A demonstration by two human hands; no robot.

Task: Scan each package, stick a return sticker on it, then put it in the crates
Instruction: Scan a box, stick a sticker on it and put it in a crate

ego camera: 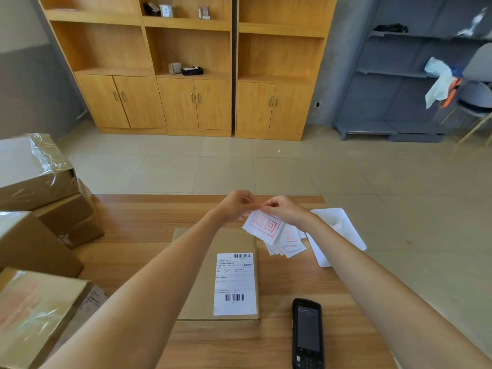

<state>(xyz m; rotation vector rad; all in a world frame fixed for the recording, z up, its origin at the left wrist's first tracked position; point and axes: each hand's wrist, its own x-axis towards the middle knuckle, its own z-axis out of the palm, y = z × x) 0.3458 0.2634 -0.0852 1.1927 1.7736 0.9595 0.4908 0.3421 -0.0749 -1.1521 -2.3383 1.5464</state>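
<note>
The fingertips of the left hand [235,206] and right hand [282,210] meet at the top corner of a return sticker [263,226] (white, red-printed), both pinching it above the table [133,225]. Just below the fingers lies a loose pile of stickers [288,242]. Nearer the person, under the forearms, a flat package [202,283] lies label up. The handheld scanner [307,332] rests beside its right edge. Cardboard boxes [34,171] stand well left.
</note>
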